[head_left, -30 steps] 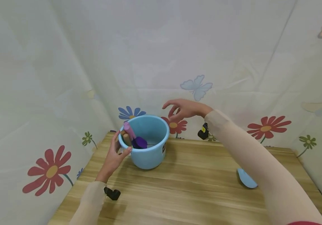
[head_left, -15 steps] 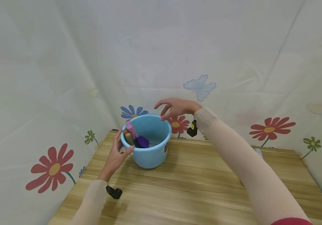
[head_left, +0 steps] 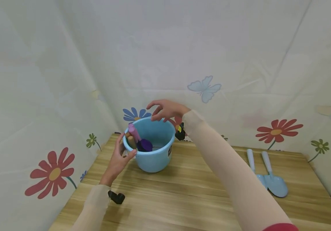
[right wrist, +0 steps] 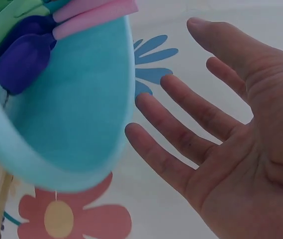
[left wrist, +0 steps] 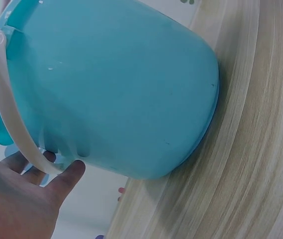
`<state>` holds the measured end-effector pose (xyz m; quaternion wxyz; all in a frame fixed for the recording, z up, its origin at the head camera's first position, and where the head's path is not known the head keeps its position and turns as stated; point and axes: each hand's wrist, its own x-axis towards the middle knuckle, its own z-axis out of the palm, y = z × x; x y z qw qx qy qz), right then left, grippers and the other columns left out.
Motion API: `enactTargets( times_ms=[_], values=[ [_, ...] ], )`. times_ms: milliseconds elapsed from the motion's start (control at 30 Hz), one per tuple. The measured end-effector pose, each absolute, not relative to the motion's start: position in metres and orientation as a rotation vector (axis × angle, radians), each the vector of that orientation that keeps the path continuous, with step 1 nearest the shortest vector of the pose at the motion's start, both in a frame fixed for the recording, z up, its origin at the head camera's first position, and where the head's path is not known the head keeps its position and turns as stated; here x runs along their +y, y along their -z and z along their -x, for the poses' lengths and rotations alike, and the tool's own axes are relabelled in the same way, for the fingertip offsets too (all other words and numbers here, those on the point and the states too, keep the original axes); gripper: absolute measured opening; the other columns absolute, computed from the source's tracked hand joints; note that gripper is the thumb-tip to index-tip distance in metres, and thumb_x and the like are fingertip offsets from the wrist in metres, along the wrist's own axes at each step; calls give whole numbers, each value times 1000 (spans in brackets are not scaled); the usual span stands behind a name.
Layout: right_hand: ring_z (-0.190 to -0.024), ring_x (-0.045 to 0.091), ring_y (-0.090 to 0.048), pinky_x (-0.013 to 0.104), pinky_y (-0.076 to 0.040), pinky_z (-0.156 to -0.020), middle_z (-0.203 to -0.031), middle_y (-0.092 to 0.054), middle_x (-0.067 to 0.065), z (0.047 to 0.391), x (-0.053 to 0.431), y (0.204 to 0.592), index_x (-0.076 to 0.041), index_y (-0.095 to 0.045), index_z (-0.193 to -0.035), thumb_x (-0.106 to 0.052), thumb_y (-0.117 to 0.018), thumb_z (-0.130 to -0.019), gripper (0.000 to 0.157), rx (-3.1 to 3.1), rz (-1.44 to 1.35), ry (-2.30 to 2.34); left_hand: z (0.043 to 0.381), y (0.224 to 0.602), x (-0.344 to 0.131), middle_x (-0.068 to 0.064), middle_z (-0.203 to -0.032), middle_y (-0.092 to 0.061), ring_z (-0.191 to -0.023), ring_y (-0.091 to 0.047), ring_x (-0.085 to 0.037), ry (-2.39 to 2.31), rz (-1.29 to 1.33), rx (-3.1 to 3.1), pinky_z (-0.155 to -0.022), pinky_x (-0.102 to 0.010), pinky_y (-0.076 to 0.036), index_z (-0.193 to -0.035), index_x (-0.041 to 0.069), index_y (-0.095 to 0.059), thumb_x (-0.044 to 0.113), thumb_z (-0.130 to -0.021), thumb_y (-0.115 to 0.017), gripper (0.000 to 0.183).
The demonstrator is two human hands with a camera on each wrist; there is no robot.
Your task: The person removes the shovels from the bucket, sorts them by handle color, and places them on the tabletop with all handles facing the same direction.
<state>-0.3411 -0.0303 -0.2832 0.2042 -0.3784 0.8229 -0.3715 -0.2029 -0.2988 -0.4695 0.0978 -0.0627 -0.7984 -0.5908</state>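
A light blue bucket [head_left: 153,163] stands on the wooden table. My left hand [head_left: 117,163] grips its left side, thumb at the front rim and fingers spread along the wall. In the left wrist view, the bucket's white handle [left wrist: 13,112] hangs down beside that hand. Inside the bucket lean purple toy shovels [right wrist: 24,62] with pink handles [right wrist: 94,20], light green pieces [right wrist: 4,22] and tan handles [head_left: 131,141]. My right hand [head_left: 167,109] hovers at the far rim, palm toward the bucket, fingers loosely spread and holding nothing.
Two light blue toy shovels [head_left: 277,186] lie on the table [head_left: 200,195] to the right, partly behind my right sleeve. A pale curtain [head_left: 234,57] with flowers and butterflies hangs right behind the table's far edge.
My right hand has moved left from beside the bucket to over its far rim. The light blue shovels now show past my sleeve. My left hand keeps its hold on the bucket.
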Motion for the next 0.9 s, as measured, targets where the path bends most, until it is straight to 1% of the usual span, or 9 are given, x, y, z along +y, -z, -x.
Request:
enactTargets(
  times_ms=[167, 267, 400, 533, 800, 900],
  values=[
    [-120, 40, -63, 55, -54, -96, -136, -62, 16, 342, -41, 287, -21, -51, -148, -21, -74, -96, 57, 2282, 1035, 1084, 203, 468, -298, -16, -168, -20, -155, -20, -35, 1753, 187, -2369, -111, -73, -27, -163, 43, -7, 33, -98, -70, 90],
    [-118, 39, -64, 54, -53, -97, -135, -63, 16, 344, -50, 293, -22, -50, -148, -21, -75, -96, 58, 2280, 1016, 1101, 202, 468, -298, -16, -168, -20, -155, -20, -35, 1748, 179, -2365, -110, -73, -27, -162, 45, -8, 33, -98, -70, 90],
    [-117, 34, -64, 52, -54, -96, -139, -61, 18, 345, -63, 302, -20, -49, -149, -21, -76, -95, 61, 2294, 1024, 1096, 201, 469, -299, -17, -168, -19, -154, -19, -37, 1742, 180, -2361, -110, -74, -27, -163, 42, -7, 33, -98, -70, 91],
    [-118, 31, -63, 51, -56, -92, -143, -57, 21, 344, -72, 307, -17, -49, -150, -19, -76, -95, 61, 2338, 1121, 1062, 200, 470, -300, -16, -168, -20, -154, -20, -37, 1743, 178, -2363, -110, -73, -28, -164, 41, -7, 34, -98, -70, 91],
    [-118, 30, -63, 44, -59, -88, -145, -56, 18, 343, -87, 310, -19, -53, -146, -16, -76, -95, 56, 2363, 1192, 1020, 199, 467, -299, -17, -168, -20, -154, -20, -37, 1755, 176, -2359, -110, -75, -26, -163, 43, -8, 34, -98, -69, 90],
    [-119, 29, -62, 43, -58, -88, -147, -55, 15, 342, -92, 311, -19, -53, -146, -15, -76, -95, 56, 2345, 1198, 999, 198, 467, -298, -16, -168, -21, -154, -21, -37, 1763, 180, -2357, -110, -74, -26, -163, 43, -7, 33, -98, -69, 90]
  ],
)
